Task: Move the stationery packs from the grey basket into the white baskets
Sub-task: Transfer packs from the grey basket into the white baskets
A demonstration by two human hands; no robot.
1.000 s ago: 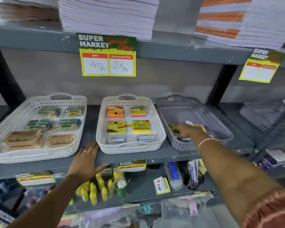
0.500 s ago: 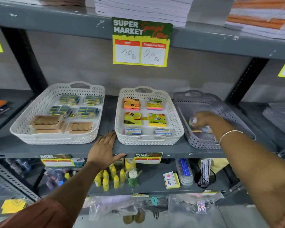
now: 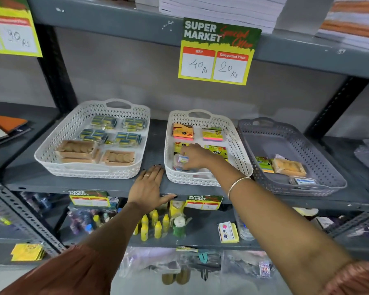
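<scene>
My right hand (image 3: 195, 157) is over the front left of the middle white basket (image 3: 239, 143), shut on a small clear stationery pack (image 3: 182, 160) with a blue-and-white label. That basket holds orange, yellow and pink sticky-note packs. The grey basket (image 3: 320, 158) at the right holds a green-yellow pack (image 3: 264, 165), a brown pack (image 3: 289, 167) and a small blue-white pack (image 3: 305, 180). The left white basket (image 3: 58, 143) holds blue-yellow packs and brown packs. My left hand (image 3: 149, 186) lies flat and open on the shelf edge between the two white baskets.
A "Super Market" price sign (image 3: 217, 52) hangs from the shelf above, under stacked notebooks. The lower shelf holds small yellow bottles (image 3: 156, 226), an eraser pack (image 3: 227, 232) and bagged items. Black uprights (image 3: 58, 73) flank the bay.
My right hand left the grey basket with a small pack and moved left over the middle white basket. My view shifted left. The left hand stayed on the shelf edge.
</scene>
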